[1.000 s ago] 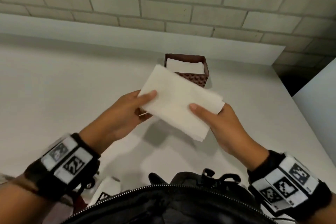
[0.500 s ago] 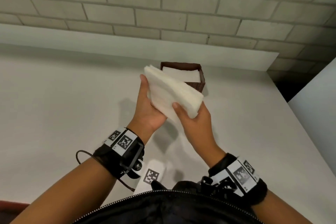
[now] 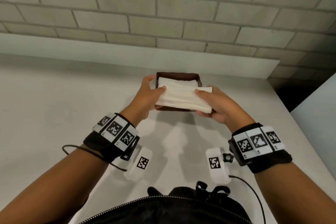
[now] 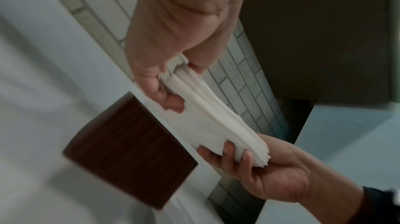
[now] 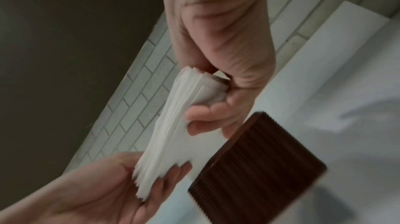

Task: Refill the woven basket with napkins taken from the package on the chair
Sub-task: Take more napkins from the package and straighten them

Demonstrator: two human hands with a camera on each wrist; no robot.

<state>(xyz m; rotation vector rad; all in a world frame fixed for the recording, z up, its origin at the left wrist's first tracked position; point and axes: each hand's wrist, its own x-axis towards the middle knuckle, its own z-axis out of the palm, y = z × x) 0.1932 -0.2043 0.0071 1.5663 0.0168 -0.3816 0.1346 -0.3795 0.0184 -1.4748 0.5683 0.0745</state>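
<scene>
A stack of white napkins hangs level just above the front half of the brown woven basket. My left hand grips the stack's left end, thumb on top and fingers beneath. My right hand grips the right end the same way. More napkins lie inside the basket. The left wrist view shows the stack fanned between both hands, above the basket's ribbed wall. From the right wrist, the stack and basket appear likewise. The package and the chair are out of view.
The basket stands on a white table close to a raised white ledge under a brick wall. A dark gap and another white surface lie to the right. A black bag hangs at my front.
Both hands carried the napkin stack forward from mid-table to over the basket. The stack turned from tilted to level, and the hands shifted to its two ends.
</scene>
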